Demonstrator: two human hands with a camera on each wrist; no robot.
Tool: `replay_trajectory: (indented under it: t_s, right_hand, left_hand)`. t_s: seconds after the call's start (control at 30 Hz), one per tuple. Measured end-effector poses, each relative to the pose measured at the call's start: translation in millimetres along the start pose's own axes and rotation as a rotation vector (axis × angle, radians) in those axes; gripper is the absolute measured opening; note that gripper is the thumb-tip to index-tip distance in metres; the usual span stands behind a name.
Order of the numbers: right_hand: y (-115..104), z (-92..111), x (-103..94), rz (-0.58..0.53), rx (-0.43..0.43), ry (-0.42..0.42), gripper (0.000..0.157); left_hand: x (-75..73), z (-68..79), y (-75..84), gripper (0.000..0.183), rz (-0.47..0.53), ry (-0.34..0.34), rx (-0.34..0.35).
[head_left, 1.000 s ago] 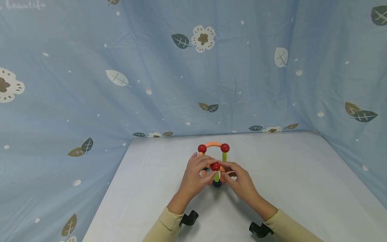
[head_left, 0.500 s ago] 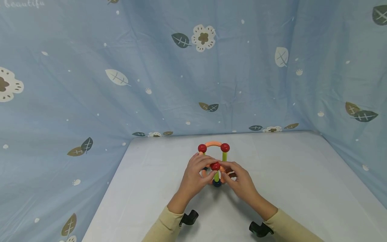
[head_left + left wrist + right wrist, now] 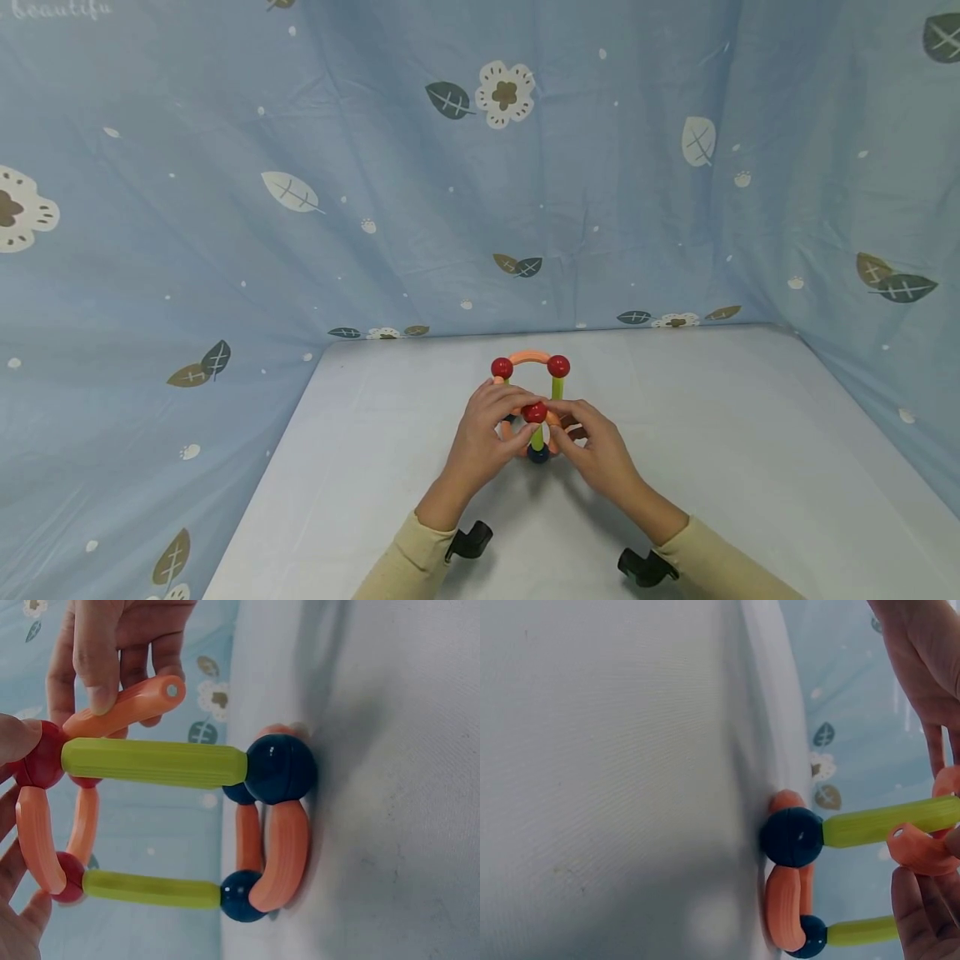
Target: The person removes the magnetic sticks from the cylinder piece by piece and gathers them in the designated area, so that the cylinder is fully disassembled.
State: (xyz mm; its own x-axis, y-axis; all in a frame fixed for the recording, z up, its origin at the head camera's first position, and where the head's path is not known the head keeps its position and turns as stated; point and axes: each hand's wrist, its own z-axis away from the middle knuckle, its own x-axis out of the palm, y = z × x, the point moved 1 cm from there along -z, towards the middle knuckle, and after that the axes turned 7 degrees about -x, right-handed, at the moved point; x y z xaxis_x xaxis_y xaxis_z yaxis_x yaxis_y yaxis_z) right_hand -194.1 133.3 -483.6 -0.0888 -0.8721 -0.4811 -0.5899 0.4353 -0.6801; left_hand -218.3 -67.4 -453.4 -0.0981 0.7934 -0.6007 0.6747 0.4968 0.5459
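A frame of red balls, green upright rods (image 3: 154,761), dark blue balls (image 3: 281,769) and orange curved rods stands on the table. My left hand (image 3: 480,437) holds the near red ball (image 3: 534,412) at the frame's top, its thumb on the ball in the left wrist view. From the other side my right hand (image 3: 596,446) pinches a separate-angled orange curved rod (image 3: 135,705) between thumb and fingers. One end of that rod meets the held red ball; the other end, with a pale dot, points free. Fingers hide part of the frame's near top.
The white-covered table (image 3: 375,483) spreads around the frame. Behind and beside it hangs a blue cloth (image 3: 405,208) with leaves and flowers. Black wrist mounts (image 3: 470,540) sit by both sleeves.
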Motion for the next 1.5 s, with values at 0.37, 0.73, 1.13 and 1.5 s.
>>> replay_trajectory:
  t_s: [0.37,0.73,1.13,1.5]
  right_hand:
    - [7.7,7.0,-3.0,0.016,0.069,-0.009,0.039]
    - [27.6,16.4,-22.2,0.095,0.174,-0.027,0.038]
    - [59.5,29.8,-52.0,0.23,0.177,-0.038,0.045]
    - [77.4,35.1,-80.2,0.331,0.21,-0.059,0.028]
  left_hand:
    - [0.7,0.0,0.0,0.031,0.003,0.011,0.011]
    - [0.2,-0.9,0.2,0.031,-0.003,0.002,0.006]
    - [1.1,-1.2,-0.1,0.029,0.017,0.01,0.01]
    - [1.8,-1.4,0.0,0.029,0.026,0.012,0.014]
